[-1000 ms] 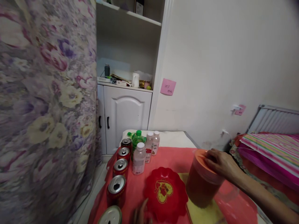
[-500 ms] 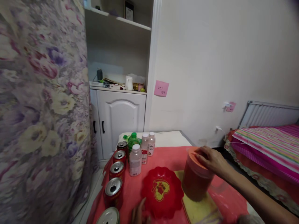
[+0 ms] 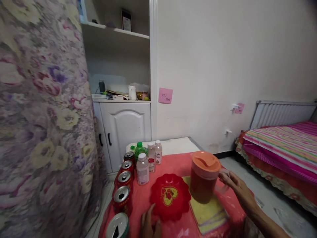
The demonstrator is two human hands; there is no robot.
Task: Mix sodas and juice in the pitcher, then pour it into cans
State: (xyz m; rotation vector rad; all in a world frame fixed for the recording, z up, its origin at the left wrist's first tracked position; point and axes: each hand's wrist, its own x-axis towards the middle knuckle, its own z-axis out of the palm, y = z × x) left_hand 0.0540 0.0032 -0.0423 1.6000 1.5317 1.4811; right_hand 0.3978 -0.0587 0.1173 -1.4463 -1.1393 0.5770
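A pitcher [image 3: 203, 181] with an orange lid and brownish-red contents stands on a folded yellow cloth [image 3: 206, 216]. My right hand [image 3: 234, 183] is at the pitcher's clear handle, its fingers curled round the upper part. To the left lies a red scalloped plate [image 3: 170, 198] with a yellow and red print in its middle. Beside the plate's near left edge is my left hand [image 3: 150, 223], fingers stretched out and thumb apart, holding nothing. The lower part of that hand is cut off by the frame edge.
Several opened drink cans [image 3: 122, 195] line the table's left side. Behind them stand small white-capped bottles [image 3: 143, 170] and a green bottle [image 3: 140, 150]. A red cover [image 3: 173, 162] lies on the table. A white cabinet [image 3: 128, 132], a floral curtain [image 3: 47, 125] and a bed [image 3: 279, 145] surround it.
My right hand has moved from the pitcher's lid down to its handle on the right. My left hand stays by the plate. The camera view has shifted slightly.
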